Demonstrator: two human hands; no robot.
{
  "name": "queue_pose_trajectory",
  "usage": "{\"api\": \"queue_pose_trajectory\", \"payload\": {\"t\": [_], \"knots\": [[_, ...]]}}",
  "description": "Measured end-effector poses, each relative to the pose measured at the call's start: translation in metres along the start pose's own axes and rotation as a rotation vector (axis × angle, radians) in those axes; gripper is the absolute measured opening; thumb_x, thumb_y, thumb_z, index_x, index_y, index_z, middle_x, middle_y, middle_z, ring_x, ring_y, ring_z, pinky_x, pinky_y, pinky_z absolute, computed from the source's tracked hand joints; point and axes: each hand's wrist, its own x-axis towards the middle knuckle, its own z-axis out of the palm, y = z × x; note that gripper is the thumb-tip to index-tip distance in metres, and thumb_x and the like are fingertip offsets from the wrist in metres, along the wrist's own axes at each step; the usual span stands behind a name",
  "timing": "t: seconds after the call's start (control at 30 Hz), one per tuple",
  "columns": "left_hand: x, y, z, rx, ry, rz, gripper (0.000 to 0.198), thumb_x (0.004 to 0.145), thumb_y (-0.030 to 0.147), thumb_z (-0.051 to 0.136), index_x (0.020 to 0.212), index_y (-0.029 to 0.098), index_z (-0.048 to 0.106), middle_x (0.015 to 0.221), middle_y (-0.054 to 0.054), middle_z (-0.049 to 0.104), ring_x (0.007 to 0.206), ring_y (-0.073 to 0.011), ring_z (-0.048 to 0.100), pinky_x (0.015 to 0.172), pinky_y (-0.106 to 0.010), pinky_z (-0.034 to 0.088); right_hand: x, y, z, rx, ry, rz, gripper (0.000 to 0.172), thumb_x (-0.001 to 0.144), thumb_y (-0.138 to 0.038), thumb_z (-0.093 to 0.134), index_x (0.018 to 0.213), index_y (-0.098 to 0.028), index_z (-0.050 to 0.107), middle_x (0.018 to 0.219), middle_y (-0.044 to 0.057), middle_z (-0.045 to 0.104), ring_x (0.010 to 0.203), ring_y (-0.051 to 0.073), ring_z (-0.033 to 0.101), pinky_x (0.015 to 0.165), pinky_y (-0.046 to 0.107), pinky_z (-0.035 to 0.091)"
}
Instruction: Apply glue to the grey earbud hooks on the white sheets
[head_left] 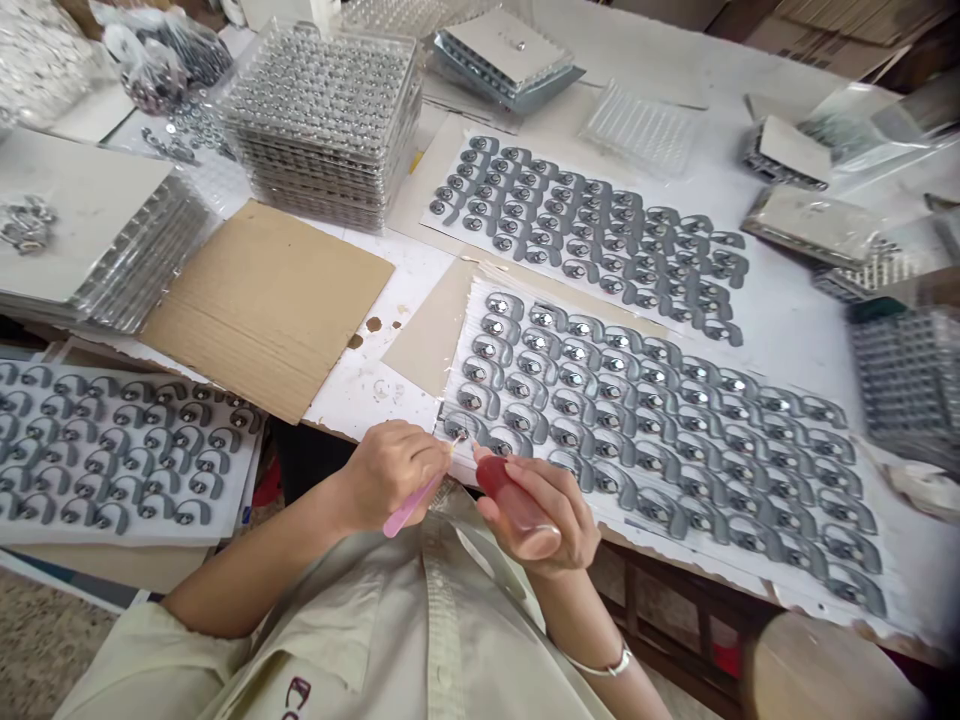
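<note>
My left hand [394, 472] is closed round a pink-handled tool [409, 508], its thin light tip at the near left corner of a white sheet [517, 470]. In my right hand [551, 510] is a red squeeze bottle [517, 505], tilted so that its nozzle points up and left, close to the tool's tip. Rows of grey curved pieces with shiny round studs cover the sheet. Both tips are beside the corner piece [459, 430]; whether they touch it I cannot tell.
Another sheet of grey pieces [585, 225] lies behind, and one more [112, 450] at the left. Brown cardboard [270, 300] lies left of my hands. Stacked clear trays [322, 120] stand behind it. Packed bundles [810, 225] line the right. A round stool [825, 665] is at the lower right.
</note>
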Motion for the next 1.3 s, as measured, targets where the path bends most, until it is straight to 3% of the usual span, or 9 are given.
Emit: {"api": "queue_pose_trajectory", "payload": {"t": [0.57, 0.73, 0.87, 1.1, 1.3], "knots": [[0.002, 0.001, -0.001, 0.014, -0.023, -0.011, 0.014, 0.080, 0.010, 0.048, 0.069, 0.016, 0.055, 0.067, -0.004, 0.065, 0.064, -0.0148, 0.064, 0.063, -0.027, 0.053, 0.010, -0.008, -0.009, -0.030, -0.146, 0.028, 0.026, 0.085, -0.035, 0.065, 0.097, -0.013, 0.057, 0.078, 0.006, 0.065, 0.070, 0.015, 0.063, 0.061, 0.026, 0.054], [0.002, 0.002, -0.001, 0.005, -0.002, -0.006, 0.015, 0.080, 0.010, 0.047, 0.070, 0.016, 0.056, 0.066, -0.003, 0.065, 0.064, -0.0147, 0.065, 0.063, -0.026, 0.053, 0.008, -0.010, -0.007, -0.107, -0.098, -0.095, 0.033, 0.085, -0.030, 0.065, 0.111, -0.015, 0.051, 0.076, 0.003, 0.065, 0.070, 0.016, 0.063, 0.061, 0.027, 0.053], [0.002, -0.001, -0.001, -0.034, 0.015, -0.012, 0.014, 0.081, 0.011, 0.048, 0.072, 0.016, 0.057, 0.067, -0.004, 0.067, 0.064, -0.0150, 0.066, 0.065, -0.026, 0.054, 0.002, -0.011, -0.005, -0.091, -0.063, -0.063, 0.037, 0.084, -0.034, 0.064, 0.114, -0.016, 0.052, 0.077, 0.004, 0.063, 0.069, 0.017, 0.063, 0.058, 0.028, 0.054], [0.009, -0.009, -0.007, -0.181, -0.051, -0.126, 0.012, 0.083, 0.016, 0.052, 0.074, 0.017, 0.059, 0.071, -0.004, 0.070, 0.066, -0.0144, 0.067, 0.067, -0.025, 0.054, -0.006, -0.001, 0.000, 0.027, 0.171, -0.072, 0.038, 0.088, -0.028, 0.058, 0.124, -0.020, 0.049, 0.080, 0.004, 0.060, 0.068, 0.019, 0.061, 0.052, 0.031, 0.055], [0.009, -0.013, -0.008, -0.279, -0.018, -0.147, 0.007, 0.080, 0.011, 0.057, 0.075, 0.016, 0.058, 0.075, -0.004, 0.072, 0.069, -0.0151, 0.069, 0.067, -0.025, 0.054, -0.009, 0.003, 0.005, 0.039, 0.189, -0.083, 0.037, 0.085, -0.023, 0.062, 0.119, -0.020, 0.050, 0.081, 0.005, 0.060, 0.068, 0.019, 0.060, 0.051, 0.032, 0.054]]}}
